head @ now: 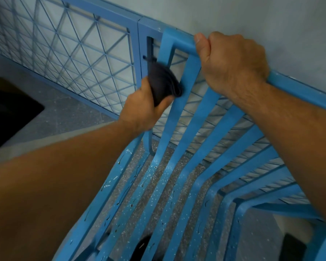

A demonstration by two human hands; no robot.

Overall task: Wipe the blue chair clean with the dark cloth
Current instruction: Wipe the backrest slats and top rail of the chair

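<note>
Blue chair filled the lower right of the frame. Left hand pinched the dark cloth against an upper slat; right hand, fingers curled, gripped the top rail. Firm, full-length strokes along each slat would serve best.

A person's left hand presses a bunched dark cloth against the leftmost slat of a blue chair near the centre of the frame, while the right hand grips the chair's top rail at upper right. The slatted seat, flecked with pale specks and dark marks, fills the lower half of the frame. A blue lattice railing runs across the upper left, against a pale wall. Speckled grey floor shows at left and between the slats.
</note>
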